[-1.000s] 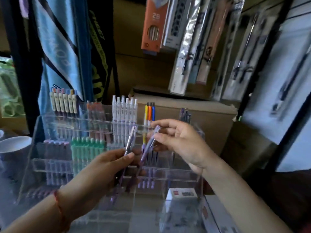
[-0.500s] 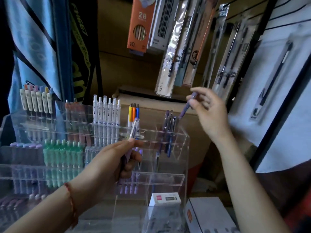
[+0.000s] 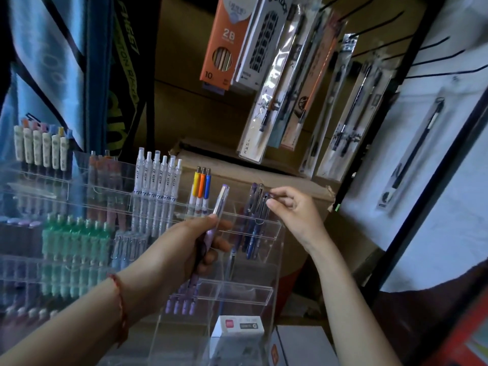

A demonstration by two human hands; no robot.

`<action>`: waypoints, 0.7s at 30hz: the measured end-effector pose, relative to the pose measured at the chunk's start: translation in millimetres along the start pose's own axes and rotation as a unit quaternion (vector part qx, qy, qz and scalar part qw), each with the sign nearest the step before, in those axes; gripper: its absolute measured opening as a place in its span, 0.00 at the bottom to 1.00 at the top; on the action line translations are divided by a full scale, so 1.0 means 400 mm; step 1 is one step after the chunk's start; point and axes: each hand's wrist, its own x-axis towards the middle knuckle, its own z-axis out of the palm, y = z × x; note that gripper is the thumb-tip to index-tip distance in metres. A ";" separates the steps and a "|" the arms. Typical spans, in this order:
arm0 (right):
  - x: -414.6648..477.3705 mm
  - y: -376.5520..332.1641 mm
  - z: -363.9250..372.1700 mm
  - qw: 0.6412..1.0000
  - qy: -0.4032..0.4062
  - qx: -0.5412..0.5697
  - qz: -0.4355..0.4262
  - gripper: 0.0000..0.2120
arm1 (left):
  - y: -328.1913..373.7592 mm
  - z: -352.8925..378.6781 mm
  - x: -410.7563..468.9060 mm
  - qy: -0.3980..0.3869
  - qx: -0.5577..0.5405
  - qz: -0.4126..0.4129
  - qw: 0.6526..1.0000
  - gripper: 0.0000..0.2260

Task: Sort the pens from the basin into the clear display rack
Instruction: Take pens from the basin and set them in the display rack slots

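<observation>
Risk at the clear display rack: a crooked drop into its crowded top-right slot.

That slot already holds purple pens, so a tilted entry could tip them or jam. The right hand pinches the dark pen by its top, with the barrel below the fingers and inside the slot. The left hand curls around a lilac pen, upright before the rack; it may slip.
</observation>
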 end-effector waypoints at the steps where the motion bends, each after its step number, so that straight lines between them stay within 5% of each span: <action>1: -0.005 0.004 0.001 1.000 -0.004 0.001 0.008 0.10 | -0.001 0.003 0.001 -0.004 -0.009 -0.002 1.000 0.14; 6: -0.028 -0.028 0.007 0.995 0.061 -0.080 -0.021 0.20 | -0.013 0.011 0.005 -0.033 -0.022 0.005 0.999 0.14; 8: -0.053 -0.074 0.018 0.995 0.095 -0.023 -0.036 0.17 | -0.017 0.015 0.007 -0.044 -0.020 0.015 0.999 0.13; 12: -0.103 -0.154 0.057 0.994 -0.077 0.079 -0.012 0.12 | -0.018 0.036 0.009 -0.066 -0.007 0.045 0.997 0.12; 16: -0.103 -0.153 0.049 0.985 -0.042 0.170 0.008 0.14 | -0.007 0.060 0.011 -0.042 0.076 0.087 0.992 0.11; 19: -0.078 -0.150 -0.024 0.947 0.116 0.300 -0.003 0.15 | -0.001 0.066 0.034 0.049 0.319 0.239 0.916 0.11; 21: -0.058 -0.151 -0.079 0.928 0.240 0.269 -0.096 0.11 | 0.010 0.062 0.050 0.137 0.478 0.376 0.782 0.15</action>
